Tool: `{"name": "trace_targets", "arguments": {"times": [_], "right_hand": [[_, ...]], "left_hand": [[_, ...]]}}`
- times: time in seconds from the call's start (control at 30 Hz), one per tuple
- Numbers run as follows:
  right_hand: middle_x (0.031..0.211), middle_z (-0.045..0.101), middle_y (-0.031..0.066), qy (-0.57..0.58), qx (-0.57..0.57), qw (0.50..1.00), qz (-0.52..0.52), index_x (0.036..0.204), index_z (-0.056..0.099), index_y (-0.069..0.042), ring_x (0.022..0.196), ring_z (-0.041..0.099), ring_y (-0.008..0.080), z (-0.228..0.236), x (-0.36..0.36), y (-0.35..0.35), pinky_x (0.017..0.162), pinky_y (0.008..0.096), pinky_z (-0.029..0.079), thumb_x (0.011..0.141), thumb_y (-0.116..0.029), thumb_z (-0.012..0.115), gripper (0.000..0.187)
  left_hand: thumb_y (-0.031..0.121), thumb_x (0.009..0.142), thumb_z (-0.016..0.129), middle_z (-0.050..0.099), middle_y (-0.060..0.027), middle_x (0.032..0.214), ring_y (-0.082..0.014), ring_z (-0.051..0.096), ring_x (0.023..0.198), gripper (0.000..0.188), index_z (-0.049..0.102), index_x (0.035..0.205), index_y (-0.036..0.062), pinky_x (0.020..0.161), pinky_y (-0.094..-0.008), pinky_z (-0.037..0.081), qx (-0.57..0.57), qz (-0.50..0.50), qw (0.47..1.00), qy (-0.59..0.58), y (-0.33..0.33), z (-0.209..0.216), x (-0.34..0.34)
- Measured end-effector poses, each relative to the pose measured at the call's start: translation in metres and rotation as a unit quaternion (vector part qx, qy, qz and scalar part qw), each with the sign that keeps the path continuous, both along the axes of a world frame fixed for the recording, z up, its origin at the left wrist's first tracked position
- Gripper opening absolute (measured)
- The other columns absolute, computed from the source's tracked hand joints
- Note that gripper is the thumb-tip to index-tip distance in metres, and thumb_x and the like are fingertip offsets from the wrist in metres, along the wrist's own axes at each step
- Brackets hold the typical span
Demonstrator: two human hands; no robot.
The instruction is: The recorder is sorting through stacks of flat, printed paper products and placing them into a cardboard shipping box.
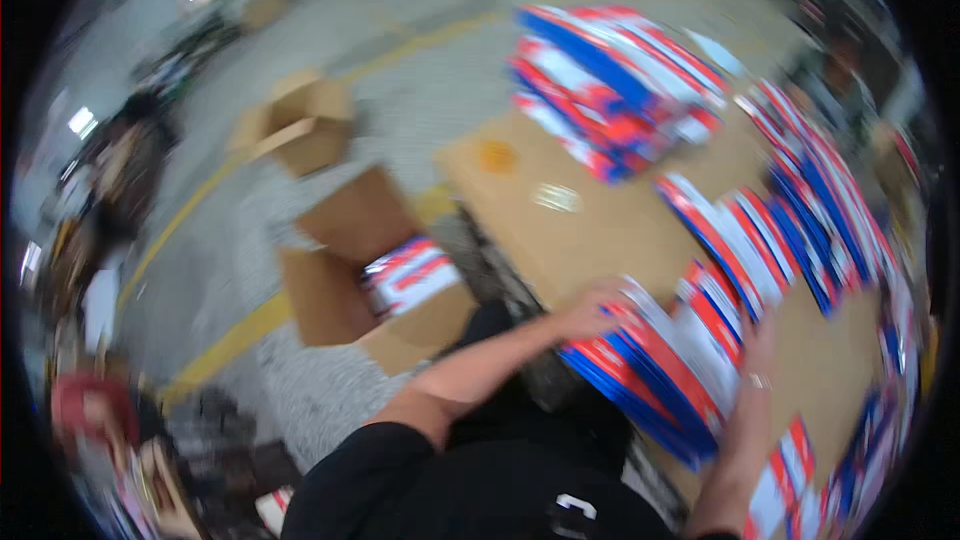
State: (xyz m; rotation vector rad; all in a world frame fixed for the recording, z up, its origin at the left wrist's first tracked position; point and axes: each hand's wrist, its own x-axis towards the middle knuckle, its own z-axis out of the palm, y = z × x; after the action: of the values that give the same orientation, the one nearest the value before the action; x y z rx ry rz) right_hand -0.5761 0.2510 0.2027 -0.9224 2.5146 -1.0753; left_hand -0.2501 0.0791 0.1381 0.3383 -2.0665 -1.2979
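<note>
Near the table's front edge lies a row of red, white and blue packages [650,370], pressed close together between my two hands. My left hand [592,314] grips their far left end, with its fingers curled over the edge. Against the right end rests my right hand [760,352], its fingers around that side. A ring shows on the right hand. Just beyond, more striped packages [735,240] lean together next to my right fingertips. Motion blur hides the fine detail of the packages.
A brown cardboard table top [545,230] carries a large pile of packages [615,80] at the back and more along its right side [820,190]. An open carton [335,290] with packages inside stands left; another open carton [305,125] sits beyond. People are at the far right and lower left.
</note>
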Motion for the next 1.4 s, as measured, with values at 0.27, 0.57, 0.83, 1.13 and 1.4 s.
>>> {"name": "trace_targets", "arguments": {"times": [0.27,0.57,0.83,1.13,1.4], "right_hand": [[0.140,0.045,0.0202,-0.301,-0.126,0.944,-0.036,0.140,0.040,0.005,0.122,0.049,0.0273,-0.069,-0.136,0.019,0.106,0.0376,0.038,0.096,-0.028,0.051,0.056],[0.133,0.051,0.0189,0.028,0.059,0.998,-0.006,0.136,0.044,0.006,0.119,0.050,0.0290,-0.049,-0.134,0.012,0.103,0.0393,0.039,0.093,-0.021,0.057,0.053],[0.129,0.054,0.0213,0.179,0.074,0.979,0.062,0.133,0.048,0.005,0.112,0.055,0.0335,-0.047,-0.128,0.080,0.097,0.0446,0.044,0.092,-0.021,0.061,0.050],[0.125,0.057,0.0240,0.347,0.085,0.929,0.095,0.129,0.052,0.004,0.104,0.059,0.0385,-0.038,-0.158,0.121,0.090,0.0506,0.051,0.091,-0.021,0.065,0.047],[0.131,0.052,0.0274,0.222,0.095,0.969,0.045,0.133,0.048,0.006,0.113,0.055,0.0379,-0.027,-0.008,0.190,0.097,0.0454,0.045,0.094,-0.034,0.059,0.057]], "left_hand": [[0.010,0.080,0.070,0.059,-0.0179,0.120,-0.0327,0.056,0.113,0.016,0.072,0.094,0.0049,0.098,-0.0403,0.044,0.023,-0.082,0.995,0.057,0.020,0.033,-0.025],[0.010,0.078,0.069,0.061,-0.0185,0.116,-0.0330,0.059,0.109,0.015,0.073,0.092,0.0061,0.094,-0.0396,0.047,0.008,-0.064,0.996,0.055,0.003,0.037,-0.024],[0.011,0.076,0.070,0.062,-0.0183,0.116,-0.0330,0.059,0.109,0.015,0.073,0.089,0.0063,0.094,-0.0396,0.047,0.010,-0.037,0.998,0.049,0.011,0.035,-0.017],[0.010,0.076,0.068,0.059,-0.0186,0.119,-0.0326,0.058,0.111,0.015,0.073,0.090,0.0063,0.095,-0.0381,0.046,0.000,-0.050,0.998,0.045,0.011,0.037,-0.021],[0.009,0.076,0.070,0.047,-0.0199,0.132,-0.0341,0.051,0.120,0.025,0.068,0.101,0.0035,0.101,-0.0397,0.041,0.010,-0.023,0.997,0.069,0.006,0.031,-0.022]]}}
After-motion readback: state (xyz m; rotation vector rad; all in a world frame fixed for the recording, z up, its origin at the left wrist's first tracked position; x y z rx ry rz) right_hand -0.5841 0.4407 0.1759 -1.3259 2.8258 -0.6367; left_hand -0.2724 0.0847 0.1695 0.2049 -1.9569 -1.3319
